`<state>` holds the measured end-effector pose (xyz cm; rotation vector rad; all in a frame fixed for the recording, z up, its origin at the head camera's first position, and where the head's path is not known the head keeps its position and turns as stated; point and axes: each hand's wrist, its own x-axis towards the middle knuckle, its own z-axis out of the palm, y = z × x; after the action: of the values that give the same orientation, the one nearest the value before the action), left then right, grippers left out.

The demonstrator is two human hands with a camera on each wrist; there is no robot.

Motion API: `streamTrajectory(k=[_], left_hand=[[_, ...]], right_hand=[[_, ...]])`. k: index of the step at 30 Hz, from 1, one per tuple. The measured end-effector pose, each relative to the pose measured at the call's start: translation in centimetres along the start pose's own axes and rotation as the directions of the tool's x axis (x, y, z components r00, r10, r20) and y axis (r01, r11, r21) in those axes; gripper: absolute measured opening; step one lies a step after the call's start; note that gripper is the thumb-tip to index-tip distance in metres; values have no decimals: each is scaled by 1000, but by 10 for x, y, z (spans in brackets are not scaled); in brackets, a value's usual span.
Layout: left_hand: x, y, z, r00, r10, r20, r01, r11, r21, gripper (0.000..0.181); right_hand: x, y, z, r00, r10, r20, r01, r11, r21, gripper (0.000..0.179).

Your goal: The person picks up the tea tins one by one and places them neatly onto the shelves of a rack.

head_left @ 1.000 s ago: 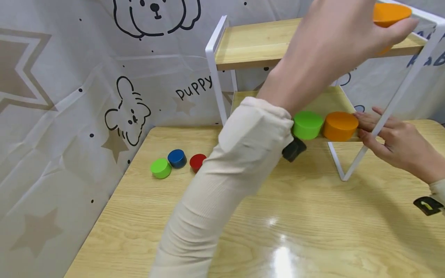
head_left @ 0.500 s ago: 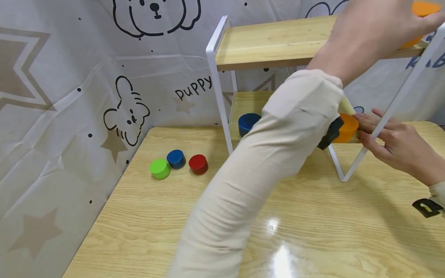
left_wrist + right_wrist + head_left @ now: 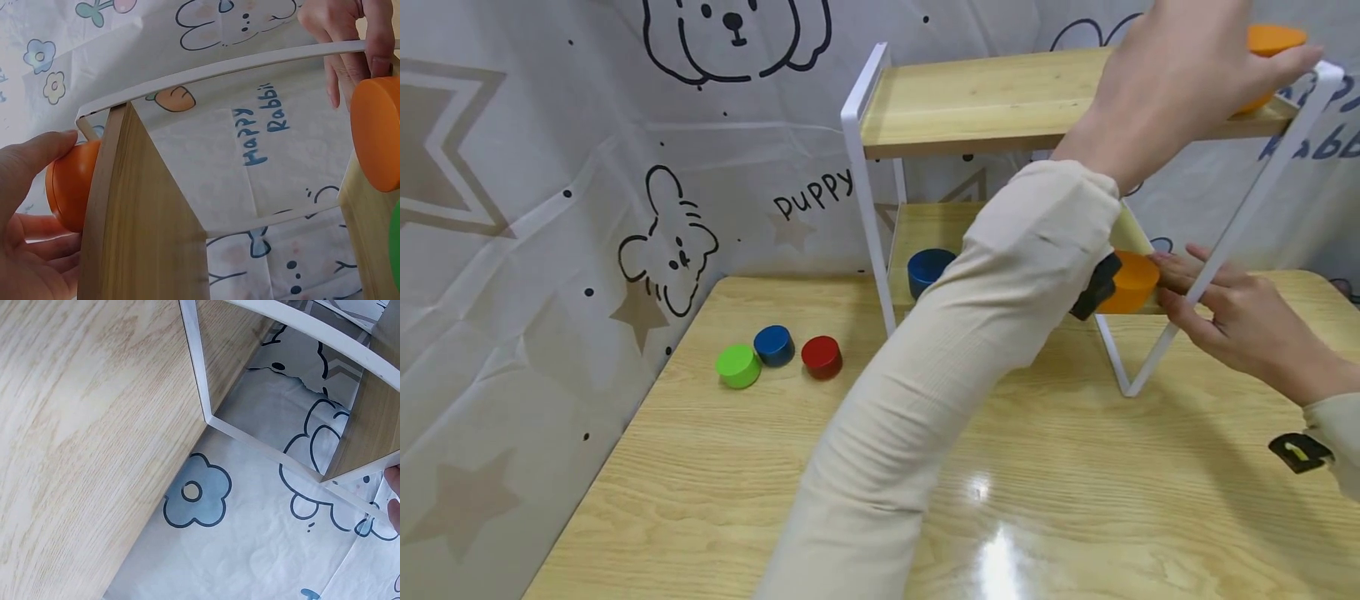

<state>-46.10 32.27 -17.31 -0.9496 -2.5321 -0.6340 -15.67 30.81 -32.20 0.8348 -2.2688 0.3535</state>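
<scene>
Moved since one second ago: left hand and upper orange block are further right along the top shelf; the sleeve has swung with them, baring the rack's blue block and covering its green block.
Cloth: pale backdrop with drawn animals and stars, behind everything.
Table: pale wood, under the rack and the loose blocks.
Rack: white frame with two wooden boards, its length running left to right.
In the way: the sleeve slants across the middle of the lower shelf; a black wrist piece overlaps the left side of the lower orange block.
Left grip: thumb and fingers hold the upper orange block from either side.
Right grip: right hand is at the right post, fingers stretched to just beside the lower orange block; cannot tell whether it grips the rack.
Upper orange block: at the right end of the top shelf, flat round face up, axis upright and square to the board; its middle is hidden by the hand.
Loose blocks: green disc and blue disc side by side on the table, red disc a little apart, all flat face up and unmoved.
</scene>
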Motion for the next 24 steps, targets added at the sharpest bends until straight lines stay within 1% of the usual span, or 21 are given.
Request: streamTrajectory(k=[1, 3, 5, 7, 8, 11, 12, 13, 14, 15, 17, 18, 19, 20, 21, 22, 23, 24], left_hand=[[-2, 0, -2, 1000, 0, 0, 0, 1000, -7, 123], [-12, 2, -13, 1000, 0, 4, 0, 1000, -18, 125], [-30, 6, -29, 1000, 2, 7, -2, 1000, -31, 126], [-43, 8, -39, 1000, 2, 21, -1, 999, -42, 127], [-46, 10, -40, 1000, 2, 22, -1, 999, -41, 128], [-44, 12, -35, 1000, 2, 17, -1, 999, -43, 131], [-47, 13, -36, 1000, 4, 14, -3, 999, -34, 131], [-57, 16, -44, 1000, 9, 6, -9, 1000, -19, 130], [-74, 21, -58, 1000, 11, 11, -11, 1000, -11, 127], [-98, 27, -77, 1000, 14, 19, -14, 1000, -1, 123], [-161, 43, -131, 999, 24, 44, -25, 999, 27, 110], [-188, 50, -154, 998, 27, 55, -29, 999, 32, 104], [-208, 55, -171, 997, 27, 66, -30, 999, 34, 98], [-213, 57, -177, 997, 23, 72, -25, 999, 30, 97], [-205, 54, -171, 998, 27, 63, -28, 999, 19, 99], [-184, 49, -155, 998, 27, 50, -27, 1000, 4, 104], [-152, 41, -131, 999, 26, 31, -25, 1000, -8, 111], [-116, 30, -103, 1000, 21, 14, -21, 1000, -22, 119]], right_hand=[[0, 0, 0, 1000, 3, 1, -3, 1000, -3, 44], [1, 1, -1, 1000, 8, 2, -8, 1000, -11, 43], [1, 1, -1, 1000, 9, 1, -9, 1000, -7, 42], [1, 0, -1, 1000, 10, -4, -10, 1000, -1, 41], [0, 0, 0, 1000, 9, -8, -9, 1000, 2, 41], [-3, -1, 1, 1000, 5, -18, -5, 1000, 6, 42], [-3, -1, 0, 1000, 5, -20, -5, 1000, 4, 43], [-4, -1, 0, 1000, 7, -18, -7, 1000, 3, 42], [-4, -1, 0, 1000, 12, -13, -12, 1000, 3, 42], [-4, -1, 0, 1000, 19, -7, -19, 1000, 2, 41], [-3, -1, 0, 999, 33, 4, -33, 999, -4, 40], [-3, -1, 0, 999, 41, 9, -41, 999, -6, 40], [-3, -1, 0, 999, 48, 13, -48, 999, -8, 40], [-2, -2, 0, 999, 52, 14, -52, 999, -9, 40], [-2, -2, -1, 998, 53, 14, -53, 999, -13, 40], [-2, -2, -1, 998, 55, 14, -55, 998, -16, 40], [-2, -2, 0, 998, 57, 12, -57, 998, -15, 40], [-2, -2, 0, 998, 58, 12, -57, 998, -14, 40]])
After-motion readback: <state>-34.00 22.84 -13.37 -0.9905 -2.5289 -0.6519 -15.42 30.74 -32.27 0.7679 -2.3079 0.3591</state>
